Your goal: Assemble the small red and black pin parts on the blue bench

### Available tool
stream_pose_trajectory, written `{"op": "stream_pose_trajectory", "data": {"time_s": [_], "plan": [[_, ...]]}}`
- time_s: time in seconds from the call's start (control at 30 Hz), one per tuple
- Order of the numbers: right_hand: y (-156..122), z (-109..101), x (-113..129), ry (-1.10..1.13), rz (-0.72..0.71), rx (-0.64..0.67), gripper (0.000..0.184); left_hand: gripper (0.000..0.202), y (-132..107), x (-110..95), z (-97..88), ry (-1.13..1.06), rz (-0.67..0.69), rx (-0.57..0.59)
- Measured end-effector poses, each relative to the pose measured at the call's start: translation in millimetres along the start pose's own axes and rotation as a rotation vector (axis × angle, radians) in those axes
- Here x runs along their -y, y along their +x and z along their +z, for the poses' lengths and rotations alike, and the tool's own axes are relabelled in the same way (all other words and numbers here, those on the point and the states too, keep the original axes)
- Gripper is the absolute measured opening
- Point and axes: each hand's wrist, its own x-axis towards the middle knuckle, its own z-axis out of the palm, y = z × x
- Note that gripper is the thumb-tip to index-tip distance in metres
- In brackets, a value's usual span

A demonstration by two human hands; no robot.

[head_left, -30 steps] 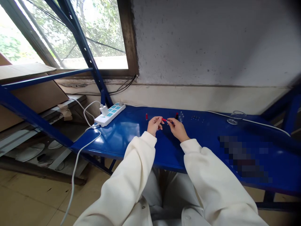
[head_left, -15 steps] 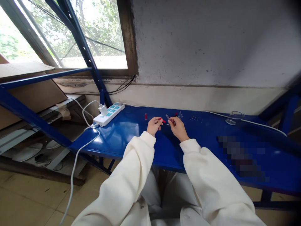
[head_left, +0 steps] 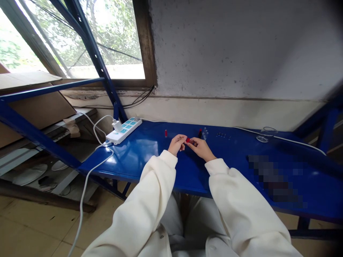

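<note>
The left hand (head_left: 177, 143) and right hand (head_left: 200, 147) meet in narrow pinches on a small red piece (head_left: 188, 140), held above the blue table (head_left: 152, 162). The step looks like 2-handed fingertip handling, its detail too small to tell; the next move seems to call for steady, light pressure.

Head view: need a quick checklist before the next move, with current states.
1. Red piece steadied: ok, between the fingertips of the left hand and right hand.
2. Its fit with any other part: cannot tell, fingers hide it.
3. Red tube apart from the hands: ok, on the blue table beyond the left hand.
4. Clear tubes within view: ok, clustered beyond the right hand.
5. Count of small parts: cannot tell, too small.
6. Power strip away from the hands: ok, off to the left.
</note>
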Motion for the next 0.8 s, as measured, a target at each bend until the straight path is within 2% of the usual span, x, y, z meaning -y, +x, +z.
{"op": "stream_pose_trajectory", "data": {"time_s": [0.1, 0.17, 0.3, 0.8], "plan": [[1, -9, -9, -0.117, 0.088, -0.045, 0.024, 0.02, 1, 1, -1.2, 0.024, 0.006, -0.077], [1, -15, -19, -0.195, 0.23, -0.073, 0.02, 0.019, 1, 2, -2.8, 0.026, -0.002, -0.105], [0, -24, -36, -0.289, 0.447, -0.052, 0.018, 0.018, 2, 3, -5.3, 0.026, -0.017, -0.088], [6, -15, -43, -0.418, 0.502, -0.047, 0.02, 0.019, 2, 3, -4.3, 0.07, -0.046, -0.049]]}}
